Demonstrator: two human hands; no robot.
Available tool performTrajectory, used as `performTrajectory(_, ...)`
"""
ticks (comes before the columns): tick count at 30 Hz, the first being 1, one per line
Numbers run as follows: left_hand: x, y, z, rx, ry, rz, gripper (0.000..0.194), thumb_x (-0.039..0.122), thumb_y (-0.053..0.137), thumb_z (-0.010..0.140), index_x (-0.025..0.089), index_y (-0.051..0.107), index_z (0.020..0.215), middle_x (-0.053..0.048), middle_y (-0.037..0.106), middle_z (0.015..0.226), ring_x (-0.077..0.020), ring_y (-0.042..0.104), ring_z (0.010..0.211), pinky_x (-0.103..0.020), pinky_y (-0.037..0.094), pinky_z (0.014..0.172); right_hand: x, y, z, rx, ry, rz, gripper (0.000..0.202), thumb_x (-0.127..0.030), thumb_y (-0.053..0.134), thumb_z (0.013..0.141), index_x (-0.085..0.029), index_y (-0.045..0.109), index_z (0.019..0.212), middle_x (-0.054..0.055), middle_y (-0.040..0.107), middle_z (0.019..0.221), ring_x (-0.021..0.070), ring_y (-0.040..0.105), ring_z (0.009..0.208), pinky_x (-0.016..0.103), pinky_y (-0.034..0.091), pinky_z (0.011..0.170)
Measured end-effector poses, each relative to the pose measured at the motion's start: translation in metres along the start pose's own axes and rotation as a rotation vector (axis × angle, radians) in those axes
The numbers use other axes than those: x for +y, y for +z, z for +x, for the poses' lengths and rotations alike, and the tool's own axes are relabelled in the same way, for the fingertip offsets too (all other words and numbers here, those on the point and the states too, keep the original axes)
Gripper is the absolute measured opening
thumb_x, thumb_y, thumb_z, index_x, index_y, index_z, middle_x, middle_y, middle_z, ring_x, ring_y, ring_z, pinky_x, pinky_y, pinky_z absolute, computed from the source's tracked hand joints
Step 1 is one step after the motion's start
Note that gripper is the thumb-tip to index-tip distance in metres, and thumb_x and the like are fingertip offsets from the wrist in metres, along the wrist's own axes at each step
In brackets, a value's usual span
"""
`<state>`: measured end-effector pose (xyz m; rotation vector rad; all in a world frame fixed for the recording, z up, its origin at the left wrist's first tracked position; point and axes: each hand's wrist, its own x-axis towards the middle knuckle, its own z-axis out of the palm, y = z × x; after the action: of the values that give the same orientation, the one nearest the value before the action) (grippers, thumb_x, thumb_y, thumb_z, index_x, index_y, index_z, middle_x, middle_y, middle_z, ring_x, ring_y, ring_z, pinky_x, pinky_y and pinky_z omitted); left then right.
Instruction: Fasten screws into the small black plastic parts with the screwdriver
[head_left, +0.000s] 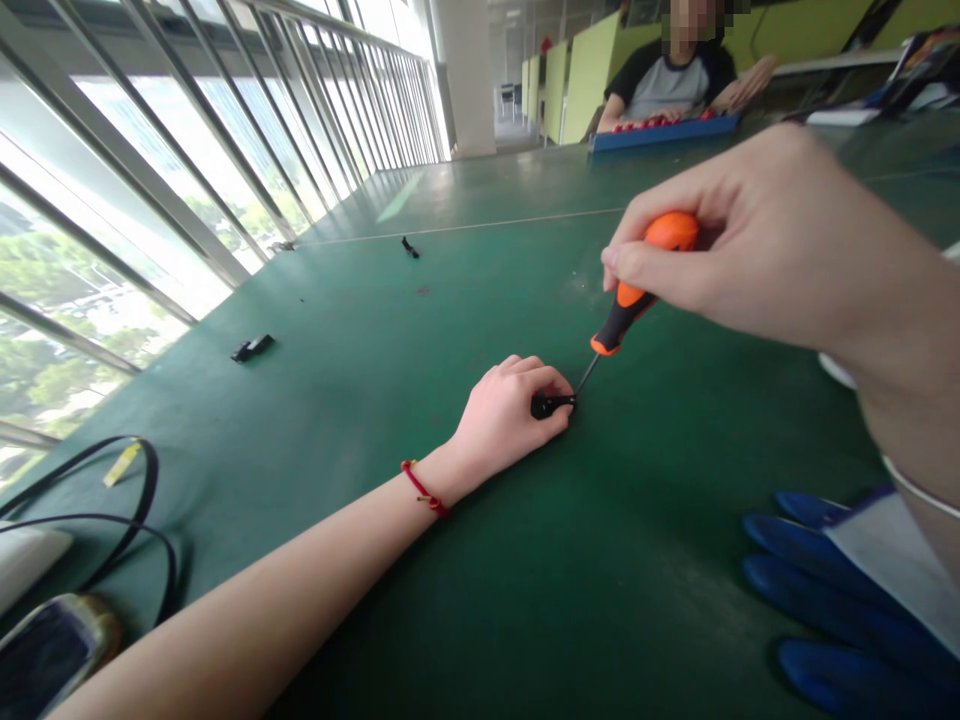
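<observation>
My left hand (514, 405) rests on the green tabletop, its fingers closed round a small black part (551, 404) whose exact kind I cannot make out. Above and to the right, my right hand (750, 235) grips a screwdriver (628, 305) with an orange and black handle. The screwdriver slants down to the left, and its thin metal shaft ends at the right end of the black part. Whether the tip sits in a screw is too small to see.
Small black pieces lie at left (253, 348) and farther back (409, 247). Blue and white gloves (832, 590) lie at lower right. A black cable (154, 480) and a yellow-edged device (56, 650) are at lower left. Across the table (337, 400), a person sits behind a blue tray (664, 132).
</observation>
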<state>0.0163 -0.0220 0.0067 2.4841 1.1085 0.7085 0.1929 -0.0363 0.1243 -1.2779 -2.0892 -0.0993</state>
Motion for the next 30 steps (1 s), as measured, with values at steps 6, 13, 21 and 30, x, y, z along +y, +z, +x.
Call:
performTrajectory(6,0.0006,-0.0001,0.0001,0.003,-0.002,0.008,0.011,0.022,0.058,0.075,0.021,0.064,0.084,-0.001,0.064,0.084,-0.0179,0.054,0.084,-0.030,0.046,0.077,-0.0005,0.0006,-0.0001,-0.046,0.048,0.021,0.019,-0.027,0.053,0.074,-0.021,0.065,0.061,-0.002,0.050,0.052,0.0090,0.041,0.049,0.026,0.030,0.049)
performTrajectory(13,0.0008,-0.0004,-0.0005,-0.003,-0.006,0.006,0.012,0.022,0.057,0.075,0.021,0.064,0.084,-0.001,0.064,0.084,-0.0181,0.054,0.085,-0.030,0.046,0.077,0.0007,0.0005,-0.0002,-0.028,0.013,0.004,0.018,-0.024,0.053,0.073,-0.020,0.063,0.058,-0.002,0.047,0.049,0.0076,0.036,0.047,0.026,0.028,0.048)
performTrajectory(21,0.0006,0.0004,0.0002,0.005,0.007,0.012,0.011,0.022,0.057,0.075,0.020,0.064,0.084,0.000,0.064,0.084,-0.0177,0.053,0.084,-0.029,0.046,0.076,0.0025,0.0021,0.0006,-0.033,0.001,0.012,0.020,-0.029,0.052,0.076,-0.021,0.062,0.061,-0.003,0.047,0.053,0.0072,0.044,0.051,0.025,0.029,0.049)
performTrajectory(30,-0.0003,0.0000,-0.0006,0.004,0.006,0.012,0.011,0.023,0.056,0.076,0.021,0.064,0.084,0.000,0.063,0.084,-0.0174,0.053,0.084,-0.030,0.046,0.076,0.0014,0.0004,0.0006,-0.054,0.004,0.008,0.018,-0.026,0.054,0.075,-0.020,0.063,0.061,-0.003,0.045,0.051,0.0058,0.039,0.048,0.025,0.027,0.048)
